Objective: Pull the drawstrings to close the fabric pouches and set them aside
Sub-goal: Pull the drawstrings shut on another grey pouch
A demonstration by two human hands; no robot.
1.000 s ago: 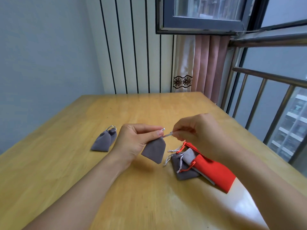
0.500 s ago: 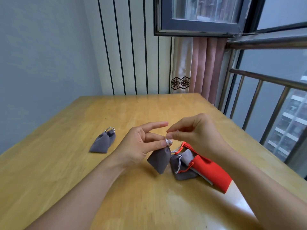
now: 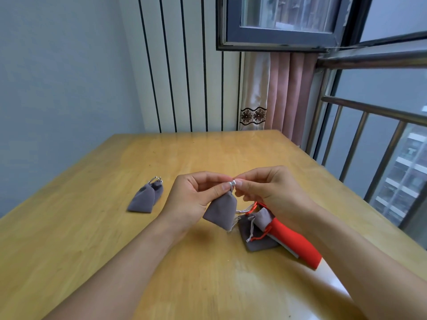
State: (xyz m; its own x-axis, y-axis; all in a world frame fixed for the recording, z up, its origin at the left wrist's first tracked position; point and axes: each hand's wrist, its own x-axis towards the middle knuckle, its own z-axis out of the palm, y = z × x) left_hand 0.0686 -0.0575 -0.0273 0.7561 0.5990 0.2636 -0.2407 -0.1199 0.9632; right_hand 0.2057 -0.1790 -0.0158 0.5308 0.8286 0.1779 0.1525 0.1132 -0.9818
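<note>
Wooden table (image 3: 115,262) in a corner spot, pale blue wall on the left, white panelling with black stripes at the far side, a pink curtain (image 3: 288,95) next to it and a metal railing (image 3: 369,112) running down the right.

Both hands are up over the middle of the table working on one grey pouch (image 3: 220,212). The left hand (image 3: 194,199) has it by the neck, thumb and fingers pinched tight just under the gathered top, so the body of the pouch hangs down and tilts a bit toward the near left, clear of the tabletop. The right hand (image 3: 270,192) is right up against it, thumb and forefinger pinched on the silvery drawstring end (image 3: 233,182) at the top of the pouch. Fingertips of the two hands are basically touching there. The pouch mouth looks cinched shut.

Off to the left, well apart from the hands, two closed grey pouches (image 3: 144,199) lie overlapping, cords pointing to the far side.

Just under and to the right of the hands there's a little pile: a flat dark grey pouch (image 3: 258,241) on the table, a lighter grey pouch (image 3: 263,219) lying on top of it, and a red pouch (image 3: 293,243) stretching off to the near right, with loose grey and red cords tangled at their mouths. Can't tell if those are open or not.
</note>
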